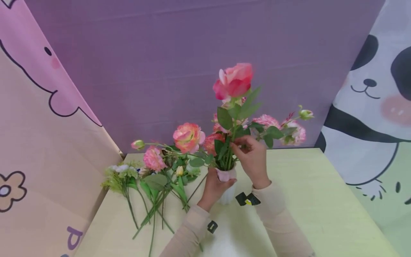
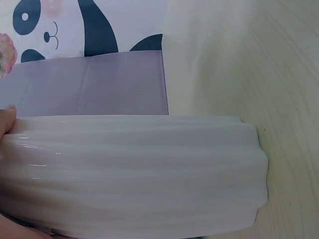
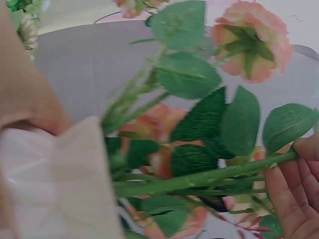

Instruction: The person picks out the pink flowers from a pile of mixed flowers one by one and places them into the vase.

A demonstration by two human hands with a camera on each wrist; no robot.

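A ribbed white vase [image 1: 228, 191] stands upright on the table, also filling much of the left wrist view as a glossy fluted vase [image 2: 134, 174]. My left hand [image 1: 214, 188] grips it just below the rim, thumb and fingers around its neck. Above the rim, my right hand [image 1: 252, 157] pinches the green stem [image 3: 209, 179] of a tall pink rose [image 1: 235, 81]. That stem's lower end goes into the vase mouth. Several other pink and orange flowers, such as an orange-pink bloom [image 1: 188, 137], spread from the vase to both sides, with green leaves [image 3: 197, 119] among them.
Left of the vase, loose artificial flowers lie on the pale table [image 1: 321, 200], their green stems [image 1: 154, 207] pointing toward the front. White blossoms [image 1: 122, 168] lie at the far left. A purple backdrop [image 1: 160, 71] stands behind, with a panda-printed panel [image 1: 369, 125] at right.
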